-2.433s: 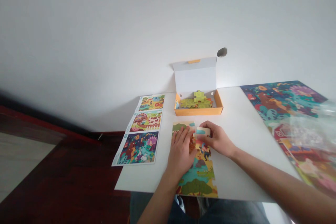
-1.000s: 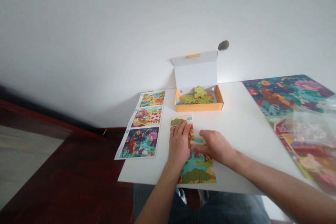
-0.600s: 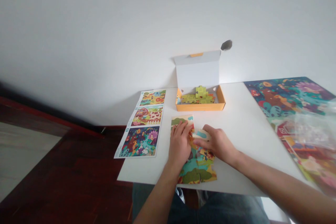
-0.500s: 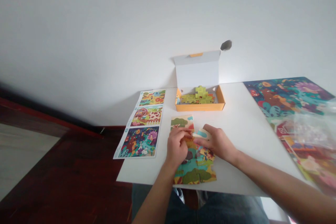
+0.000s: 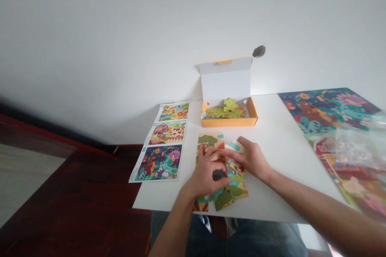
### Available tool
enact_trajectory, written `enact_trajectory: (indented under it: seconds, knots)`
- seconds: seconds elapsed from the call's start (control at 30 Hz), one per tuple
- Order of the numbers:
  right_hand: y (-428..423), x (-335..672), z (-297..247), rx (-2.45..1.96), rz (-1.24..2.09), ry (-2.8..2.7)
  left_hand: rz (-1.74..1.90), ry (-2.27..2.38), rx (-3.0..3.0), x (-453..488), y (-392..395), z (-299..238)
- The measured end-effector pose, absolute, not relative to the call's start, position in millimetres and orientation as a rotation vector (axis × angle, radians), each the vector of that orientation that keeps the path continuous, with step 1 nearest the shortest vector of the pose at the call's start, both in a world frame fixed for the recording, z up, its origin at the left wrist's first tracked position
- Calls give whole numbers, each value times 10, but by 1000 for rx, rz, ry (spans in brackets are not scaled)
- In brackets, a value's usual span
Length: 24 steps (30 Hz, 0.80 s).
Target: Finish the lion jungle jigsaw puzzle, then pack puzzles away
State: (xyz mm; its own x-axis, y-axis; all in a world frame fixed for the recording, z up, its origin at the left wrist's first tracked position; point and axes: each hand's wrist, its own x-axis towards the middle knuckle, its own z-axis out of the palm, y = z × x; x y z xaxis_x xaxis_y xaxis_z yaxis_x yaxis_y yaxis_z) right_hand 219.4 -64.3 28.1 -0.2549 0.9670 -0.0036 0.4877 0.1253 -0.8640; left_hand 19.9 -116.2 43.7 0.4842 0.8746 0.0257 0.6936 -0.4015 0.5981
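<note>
Currently, the person's left hand [image 5: 205,172] is curled in a narrow grip over a cluster of multicoloured cardboard jigsaw pieces [image 5: 233,180] on a white rectangular tabletop [image 5: 280,196]. The fingers hide what lies beneath, so it cannot be determined whether this hand holds a piece. The right hand [image 5: 250,160] pinches a cream-and-blue cardboard jigsaw piece [image 5: 235,146] narrowly between thumb and fingers. The cluster lies between the hands, near the table's front edge, with its nearest pieces loose and askew.

Risk noted: a careless push from either hand could scatter the loose pieces. The dark green tree-printed piece [image 5: 224,200], close to that edge, could then slide off onto the dark red wooden floor [image 5: 75,184].

Beyond the hands stands an open orange cardboard box [image 5: 229,122] holding lime-green jigsaw pieces [image 5: 229,105]. To the left lies a long printed sheet of three colourful pictures [image 5: 158,164]; to the right, a large colourful printed picture [image 5: 319,112] lies partly under a clear plastic bag [image 5: 356,148].

Labels: no brand or writing is legible on any item.
</note>
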Motion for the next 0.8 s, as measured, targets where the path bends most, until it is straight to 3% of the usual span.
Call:
enact_trajectory:
  seconds: [0.17,0.4,0.63,0.8]
  knots:
    - [-601,2190,267,-1403,1141,-1798,450,1267,2203,207,-1155,461]
    - [-598,2181,322,-1472,915,-1739,523,1333,2135,282,-1144,460]
    - [-345,2256,217,-1373,1370,-1174,677,1342,1985,398,-786,651]
    - [-309,2253,227,-1235,1276,-1056,925,1134,1574,509,-467,465]
